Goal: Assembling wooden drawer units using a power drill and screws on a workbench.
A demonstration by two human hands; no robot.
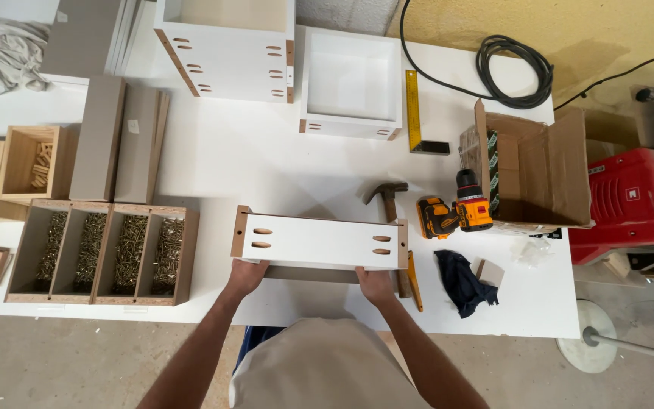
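Currently both hands grip one long white chipboard panel with raw brown end edges and four oval slots (319, 241), which stands at the near edge of the white table (266, 159), directly ahead of the person. Its long axis runs left to right, square to the body and parallel to the table's front edge. The left hand (247, 275) is closed on the lower edge near the panel's left end; the right hand (375, 284) is closed on the lower edge near its right end. Both lie equally close, one per end, thumbs hidden beneath. A hammer with wooden handle (389, 198) lies just behind the panel's right end, and an orange-and-black cordless drill (456, 213) sits beside that. A four-bay wooden tray of screws (101, 254) rests to the left, clear of the panel.
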